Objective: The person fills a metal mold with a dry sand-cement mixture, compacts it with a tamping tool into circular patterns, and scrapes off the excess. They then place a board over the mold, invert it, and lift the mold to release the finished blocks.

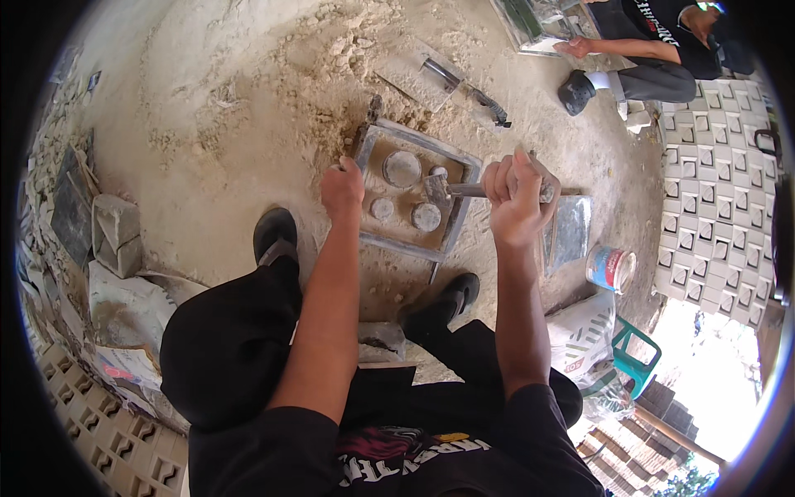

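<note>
A shallow rectangular mold frame (464, 219), grey and dusty, lies on the sandy ground between my feet. Inside it, round sand-covered discs of different sizes, among them a large disc (402, 168) and a smaller disc (426, 217), rise from a bed of sand. My right hand (522, 192) is wrapped round the handle of a hammer (437, 190); its head is over the discs, and whether it touches one I cannot tell. At the frame's left edge my left hand (342, 190) is closed in a fist; what it grips is hidden.
Beyond the frame lie a flat trowel-like plate (422, 83) and a dark-handled tool (489, 106). On the right are a grey slab (570, 228), a paint bucket (611, 268), a green stool (636, 356) and stacked patterned blocks (712, 199). Another person (654, 58) sits at upper right.
</note>
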A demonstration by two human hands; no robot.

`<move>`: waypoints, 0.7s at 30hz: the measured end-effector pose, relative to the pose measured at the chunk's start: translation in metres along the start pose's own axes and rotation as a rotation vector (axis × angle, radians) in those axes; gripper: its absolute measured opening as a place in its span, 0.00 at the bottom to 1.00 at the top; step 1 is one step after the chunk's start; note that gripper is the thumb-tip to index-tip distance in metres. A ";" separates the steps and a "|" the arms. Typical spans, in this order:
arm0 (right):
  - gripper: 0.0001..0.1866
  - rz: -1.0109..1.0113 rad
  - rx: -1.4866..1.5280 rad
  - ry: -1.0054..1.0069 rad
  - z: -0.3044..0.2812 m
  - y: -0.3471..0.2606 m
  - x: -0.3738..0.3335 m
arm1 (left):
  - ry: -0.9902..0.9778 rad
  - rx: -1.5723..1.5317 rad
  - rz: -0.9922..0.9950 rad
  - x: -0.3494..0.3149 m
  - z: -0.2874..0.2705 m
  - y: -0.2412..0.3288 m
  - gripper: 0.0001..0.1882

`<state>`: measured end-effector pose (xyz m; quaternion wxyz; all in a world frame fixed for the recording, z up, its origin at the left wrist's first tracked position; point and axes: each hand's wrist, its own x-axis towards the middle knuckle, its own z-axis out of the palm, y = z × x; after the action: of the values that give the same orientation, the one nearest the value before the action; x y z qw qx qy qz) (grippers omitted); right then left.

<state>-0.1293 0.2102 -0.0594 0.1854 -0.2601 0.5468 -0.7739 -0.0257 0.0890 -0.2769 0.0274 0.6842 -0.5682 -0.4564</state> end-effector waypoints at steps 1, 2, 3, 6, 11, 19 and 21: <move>0.21 0.012 -0.065 -0.004 -0.005 0.010 0.003 | 0.003 0.005 0.002 0.000 0.000 0.002 0.28; 0.21 0.022 -0.130 -0.004 -0.013 0.023 0.005 | 0.004 0.011 0.008 -0.001 0.001 0.003 0.28; 0.21 0.031 -0.196 -0.004 -0.022 0.033 0.007 | 0.005 0.017 0.014 -0.003 0.002 0.005 0.28; 0.23 -0.005 -0.371 0.020 -0.003 0.024 -0.001 | 0.009 0.008 0.037 0.000 0.000 -0.002 0.28; 0.25 -0.032 -0.489 0.091 -0.003 0.034 -0.005 | -0.002 -0.029 0.016 -0.005 -0.002 0.005 0.29; 0.25 -0.082 -0.371 0.068 0.012 0.044 0.020 | -0.002 -0.019 0.015 0.000 0.000 0.003 0.29; 0.26 -0.067 -0.379 0.063 0.018 0.035 0.023 | 0.012 -0.038 0.019 -0.005 -0.003 0.004 0.29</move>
<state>-0.1366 0.1716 -0.0832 0.0901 -0.2839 0.6795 -0.6705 -0.0267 0.0901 -0.2697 0.0478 0.6808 -0.5657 -0.4628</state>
